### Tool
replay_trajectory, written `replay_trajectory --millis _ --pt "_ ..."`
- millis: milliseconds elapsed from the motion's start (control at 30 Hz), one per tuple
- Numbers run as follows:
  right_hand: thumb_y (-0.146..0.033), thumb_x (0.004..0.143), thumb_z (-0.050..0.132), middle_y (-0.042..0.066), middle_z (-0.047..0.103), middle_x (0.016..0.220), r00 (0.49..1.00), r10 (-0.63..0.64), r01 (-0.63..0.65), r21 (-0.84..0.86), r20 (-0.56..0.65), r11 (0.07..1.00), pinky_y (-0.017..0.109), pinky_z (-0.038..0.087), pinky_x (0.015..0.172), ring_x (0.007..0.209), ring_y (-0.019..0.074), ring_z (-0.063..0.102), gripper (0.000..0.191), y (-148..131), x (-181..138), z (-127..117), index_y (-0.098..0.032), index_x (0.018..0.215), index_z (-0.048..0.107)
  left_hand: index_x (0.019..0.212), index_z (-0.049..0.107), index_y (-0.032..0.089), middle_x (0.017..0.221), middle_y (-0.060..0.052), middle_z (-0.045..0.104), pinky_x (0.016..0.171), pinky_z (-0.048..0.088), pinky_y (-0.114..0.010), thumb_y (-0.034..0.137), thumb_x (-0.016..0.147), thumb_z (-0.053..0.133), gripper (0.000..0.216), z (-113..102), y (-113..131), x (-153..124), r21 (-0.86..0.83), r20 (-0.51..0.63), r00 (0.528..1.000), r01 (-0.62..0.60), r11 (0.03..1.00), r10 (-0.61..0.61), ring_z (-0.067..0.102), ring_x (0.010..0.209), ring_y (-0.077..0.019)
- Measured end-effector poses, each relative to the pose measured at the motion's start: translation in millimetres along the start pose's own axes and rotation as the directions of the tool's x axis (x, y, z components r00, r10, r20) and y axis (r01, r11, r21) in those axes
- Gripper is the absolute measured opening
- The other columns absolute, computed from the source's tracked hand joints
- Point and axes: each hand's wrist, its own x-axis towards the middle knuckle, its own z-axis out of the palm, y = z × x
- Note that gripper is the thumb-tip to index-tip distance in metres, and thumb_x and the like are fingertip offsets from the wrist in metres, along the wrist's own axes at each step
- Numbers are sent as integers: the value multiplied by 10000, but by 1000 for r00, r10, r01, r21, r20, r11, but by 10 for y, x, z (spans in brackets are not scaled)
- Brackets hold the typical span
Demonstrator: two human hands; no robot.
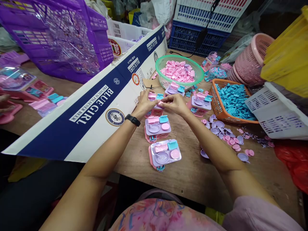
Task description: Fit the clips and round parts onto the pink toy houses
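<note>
Patterned cloth of a shirt fills the bottom edge, just short of a wooden table. Nearest on the table sits a toy kitchen, its lilac top carrying a pink block, a blue block, a lilac pan and a pink disc. Just beyond it stands a second toy with the same pieces.

Farther out, a third toy stands partly hidden under both hands. The left hand, with a black wristband on its wrist, and the right hand meet over it, fingers bent, fingertips drawn together around a small pink piece; I cannot tell which hand pinches it.

Two more toys stand beyond and to the right. Behind them, a green basket holds pink blocks; an orange basket of blue pieces is on the right, near loose lilac pans and pink discs. Along the left leans a cardboard sheet.
</note>
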Motion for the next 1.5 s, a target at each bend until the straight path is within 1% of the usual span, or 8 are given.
replay_trajectory --millis 367,533,667,867,1100,1200,1400,1500 --pt "-459 809 784 38 718 738 995 -23 27 37 -98 999 256 438 640 698 167 606 350 62 -192 156 -149 966 827 1137 576 306 1161 -80 511 1037 446 -554 414 810 745 383 -45 12 -71 95 31 1000 -7 995 4 506 1219 -362" --pt "-358 905 730 159 658 1270 951 -68 -44 -351 -302 935 379 502 923 1112 298 637 362 214 -163 -39 -174 1217 737 1137 588 308 1184 -89 490 1039 426 -579 473 806 745 401 -178 83 -152 158 -8 991 134 978 -135 508 1259 -377" --pt "-226 930 652 151 514 1497 965 35 -189 -604 -259 774 415 515 834 1100 348 647 462 338 -165 -172 -232 1391 632 1154 589 309 1252 -108 486 1043 418 -593 486 802 745 424 -238 60 -167 180 -2 989 147 973 -149 492 1291 -380" --pt "-242 1026 494 92 670 1321 982 -55 -66 -604 -179 794 341 502 828 1067 281 672 352 458 -144 -260 -284 1296 716 1314 573 311 1498 -137 443 1109 316 -710 393 714 819 654 -168 253 248 351 87 987 -157 923 135 373 1414 -469" --pt "-138 887 594 107 758 1031 969 -183 115 -352 -167 929 340 522 881 931 233 689 231 486 -186 -297 -178 977 802 1309 639 125 1298 -158 654 1007 508 -369 196 716 701 601 318 736 829 245 490 793 -524 816 363 646 1156 -301" --pt "-225 866 614 65 755 872 957 27 -13 51 -290 999 317 528 750 751 189 645 152 451 -292 -348 -189 922 751 1141 736 153 1142 -110 723 922 526 -343 195 744 657 407 382 720 759 228 537 753 -564 793 381 681 1041 -278" --pt "-159 656 629 22 730 959 921 375 -123 836 -104 534 212 480 600 743 134 608 329 393 -463 -469 -220 979 616 1109 759 159 1024 -113 761 851 501 -351 281 850 616 320 329 638 453 266 530 753 -584 767 389 680 971 -272" --pt "-184 663 683 17 713 998 912 330 -17 784 -241 620 217 511 673 826 135 630 310 392 -541 -409 -221 966 630 1124 757 166 1039 -108 760 842 497 -333 331 867 631 330 285 664 382 247 560 721 -615 749 407 679 970 -259"
